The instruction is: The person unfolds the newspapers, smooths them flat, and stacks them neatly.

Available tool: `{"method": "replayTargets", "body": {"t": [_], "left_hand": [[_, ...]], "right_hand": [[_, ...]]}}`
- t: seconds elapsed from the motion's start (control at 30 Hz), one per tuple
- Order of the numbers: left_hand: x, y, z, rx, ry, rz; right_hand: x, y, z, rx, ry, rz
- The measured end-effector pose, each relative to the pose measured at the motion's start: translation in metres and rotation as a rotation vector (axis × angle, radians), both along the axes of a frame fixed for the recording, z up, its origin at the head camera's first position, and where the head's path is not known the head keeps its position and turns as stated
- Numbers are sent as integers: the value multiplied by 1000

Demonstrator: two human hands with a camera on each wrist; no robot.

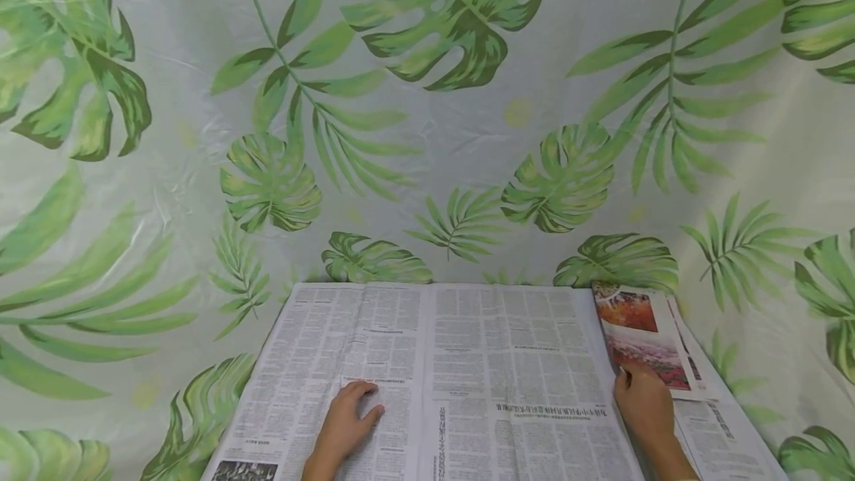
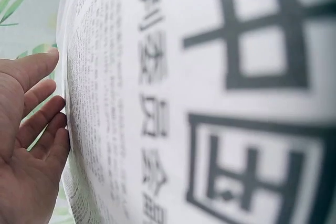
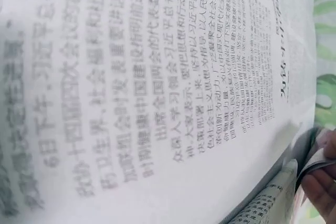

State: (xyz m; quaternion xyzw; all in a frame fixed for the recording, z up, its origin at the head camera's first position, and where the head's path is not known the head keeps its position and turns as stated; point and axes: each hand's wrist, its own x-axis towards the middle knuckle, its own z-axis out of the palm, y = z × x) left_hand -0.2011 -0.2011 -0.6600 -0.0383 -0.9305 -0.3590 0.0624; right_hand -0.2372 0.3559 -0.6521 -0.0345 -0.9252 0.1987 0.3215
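Note:
An opened newspaper point(image 1: 467, 362) lies spread flat, covered in columns of print. On its left page rests my left hand point(image 1: 347, 418), its fingers loosely bent; in the left wrist view the fingertips of that hand point(image 2: 31, 135) touch the paper and nothing is held. At the right side, my right hand point(image 1: 644, 403) pinches the left edge of a folded newspaper section with colour photos point(image 1: 644, 340). The right wrist view shows the thumb and fingers point(image 3: 320, 192) gripping the folded paper edge, partly cut off by the frame.
Beneath the photo section, another printed sheet point(image 1: 724, 436) extends along the right. A dark block photo point(image 1: 245, 471) is printed at the lower left of the newspaper. A pale cloth with green leaves point(image 1: 461, 132) surrounds the papers behind and at both sides.

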Motion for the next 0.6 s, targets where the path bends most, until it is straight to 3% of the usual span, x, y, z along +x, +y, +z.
{"method": "replayTargets", "body": {"t": [0.33,0.6], "left_hand": [[-2,-2,-2,4,-41,-1],[-1,-1,0,18,-36,-13]], "right_hand": [[5,-5,5,0,139,23],[9,-15,8,13,147,64]]}}
